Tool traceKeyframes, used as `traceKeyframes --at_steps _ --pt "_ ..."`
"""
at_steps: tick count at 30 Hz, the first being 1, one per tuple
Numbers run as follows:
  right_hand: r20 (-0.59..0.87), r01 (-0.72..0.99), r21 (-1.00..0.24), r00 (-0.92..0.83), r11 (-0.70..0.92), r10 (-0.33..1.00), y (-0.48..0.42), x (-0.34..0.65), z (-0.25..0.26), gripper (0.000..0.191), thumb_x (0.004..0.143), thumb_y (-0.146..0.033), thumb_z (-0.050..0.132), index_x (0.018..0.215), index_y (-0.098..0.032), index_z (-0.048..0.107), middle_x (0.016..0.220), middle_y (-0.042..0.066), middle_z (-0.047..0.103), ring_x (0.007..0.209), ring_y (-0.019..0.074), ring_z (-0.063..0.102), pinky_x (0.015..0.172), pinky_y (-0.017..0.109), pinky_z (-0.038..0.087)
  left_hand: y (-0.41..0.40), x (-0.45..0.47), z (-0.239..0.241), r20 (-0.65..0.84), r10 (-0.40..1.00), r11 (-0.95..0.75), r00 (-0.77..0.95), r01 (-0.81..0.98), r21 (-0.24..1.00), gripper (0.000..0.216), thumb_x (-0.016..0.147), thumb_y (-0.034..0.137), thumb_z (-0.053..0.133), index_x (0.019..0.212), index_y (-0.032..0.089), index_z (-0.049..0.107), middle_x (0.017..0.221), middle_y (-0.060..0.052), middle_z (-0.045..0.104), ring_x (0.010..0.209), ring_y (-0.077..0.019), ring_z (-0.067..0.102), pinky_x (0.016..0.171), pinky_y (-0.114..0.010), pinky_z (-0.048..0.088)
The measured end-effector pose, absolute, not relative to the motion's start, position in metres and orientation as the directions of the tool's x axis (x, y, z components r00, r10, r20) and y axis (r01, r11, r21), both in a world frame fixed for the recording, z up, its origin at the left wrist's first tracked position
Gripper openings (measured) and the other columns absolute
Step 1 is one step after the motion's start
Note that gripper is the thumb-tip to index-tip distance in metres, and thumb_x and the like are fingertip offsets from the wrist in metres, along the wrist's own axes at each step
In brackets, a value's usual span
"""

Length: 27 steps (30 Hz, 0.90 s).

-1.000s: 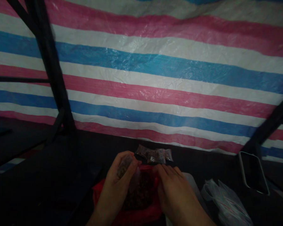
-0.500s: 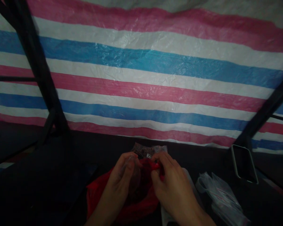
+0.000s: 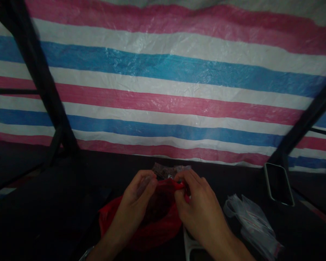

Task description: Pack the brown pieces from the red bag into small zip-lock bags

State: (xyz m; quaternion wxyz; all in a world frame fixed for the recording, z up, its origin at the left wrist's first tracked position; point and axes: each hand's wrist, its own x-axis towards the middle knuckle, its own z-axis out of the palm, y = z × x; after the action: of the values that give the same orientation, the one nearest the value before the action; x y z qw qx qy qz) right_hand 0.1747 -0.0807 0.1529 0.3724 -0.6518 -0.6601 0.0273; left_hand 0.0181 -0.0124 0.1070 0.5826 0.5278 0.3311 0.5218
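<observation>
A red plastic bag (image 3: pixel 154 237) stands on the black tabletop with its mouth toward me; its dark contents are too dim to make out. My right hand (image 3: pixel 199 203) is closed, pinching the bag's far right rim between thumb and fingers. My left hand (image 3: pixel 137 195) is over the bag's left side, its fingers curled round a small clear plastic bag (image 3: pixel 143 185), mostly hidden in the palm. Beyond my fingertips lie small clear packets (image 3: pixel 164 170) with dark brown contents.
Clear zip bags (image 3: pixel 254 221) lie in a loose pile to the right. A phone (image 3: pixel 279 184) leans by the right black post (image 3: pixel 301 127). A white-edged device or tray (image 3: pixel 188 244) is partly under my right forearm. Striped plastic sheeting (image 3: pixel 163 98) hangs behind the table.
My left hand has turned and drawn slightly up and left, and the clear plastic bag shows less below it. The red bag's mouth is more exposed. The view has shifted slightly.
</observation>
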Motion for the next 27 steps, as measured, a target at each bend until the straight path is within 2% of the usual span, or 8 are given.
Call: traceKeyframes --at_steps 3,7,13,17,24,27 --pt "0.463 0.840 -0.519 0.122 0.157 0.878 -0.081 0.173 0.154 0.027 0.082 -0.004 0.051 0.095 -0.022 0.067 0.098 0.003 0.073 0.089 0.0245 0.064 0.084 0.040 0.040 -0.014 0.017 0.114 0.164 0.963 -0.108 0.213 -0.252 0.962 0.047 0.076 0.065 0.083 0.088 0.021 0.071 0.070 0.004 0.064 0.059 -0.0096 0.055 0.051 -0.017 0.044" --pt "0.518 0.835 -0.512 0.112 0.202 0.848 -0.083 0.170 0.156 0.034 0.081 -0.006 0.051 0.107 -0.022 0.067 0.102 0.003 0.075 0.089 0.0241 0.065 0.084 0.039 0.042 -0.016 0.019 0.121 0.157 0.978 -0.116 0.136 -0.270 0.956 0.043 0.072 0.058 0.087 0.086 0.022 0.070 0.071 0.004 0.067 0.060 -0.0097 0.059 0.053 -0.016 0.048" --pt "0.544 0.849 -0.486 0.107 0.208 0.832 -0.082 0.168 0.157 0.037 0.082 -0.007 0.050 0.111 -0.023 0.066 0.099 0.004 0.075 0.089 0.0245 0.066 0.083 0.039 0.045 -0.013 0.029 0.119 0.104 0.992 -0.081 0.074 -0.267 0.960 0.041 0.068 0.055 0.087 0.076 0.021 0.066 0.052 0.004 0.063 0.042 -0.0118 0.055 0.039 -0.020 0.042" --pt "0.543 0.850 -0.485 0.107 0.207 0.833 -0.080 0.167 0.158 0.037 0.080 -0.007 0.051 0.109 -0.023 0.066 0.099 0.004 0.074 0.090 0.0251 0.066 0.083 0.039 0.045 -0.011 0.032 0.116 0.106 0.994 -0.100 0.012 -0.258 0.961 0.039 0.068 0.051 0.087 0.067 0.021 0.062 0.045 0.005 0.061 0.039 -0.0106 0.053 0.038 -0.018 0.041" --pt "0.572 0.857 -0.466 0.102 0.220 0.814 -0.082 0.168 0.158 0.037 0.080 -0.008 0.050 0.109 -0.023 0.066 0.097 0.004 0.074 0.090 0.0245 0.066 0.084 0.039 0.047 -0.010 0.034 0.118 0.150 0.984 -0.169 -0.092 -0.260 0.951 0.031 0.072 0.047 0.082 0.074 0.021 0.065 0.049 0.005 0.066 0.042 -0.0134 0.060 0.040 -0.021 0.050" --pt "0.578 0.858 -0.462 0.099 0.224 0.810 -0.082 0.168 0.158 0.037 0.080 -0.008 0.050 0.110 -0.023 0.066 0.096 0.004 0.073 0.090 0.0241 0.066 0.083 0.038 0.047 -0.009 0.036 0.119 0.180 0.975 -0.208 -0.131 -0.255 0.944 0.028 0.075 0.044 0.081 0.075 0.021 0.064 0.049 0.004 0.067 0.040 -0.0135 0.060 0.037 -0.020 0.047"
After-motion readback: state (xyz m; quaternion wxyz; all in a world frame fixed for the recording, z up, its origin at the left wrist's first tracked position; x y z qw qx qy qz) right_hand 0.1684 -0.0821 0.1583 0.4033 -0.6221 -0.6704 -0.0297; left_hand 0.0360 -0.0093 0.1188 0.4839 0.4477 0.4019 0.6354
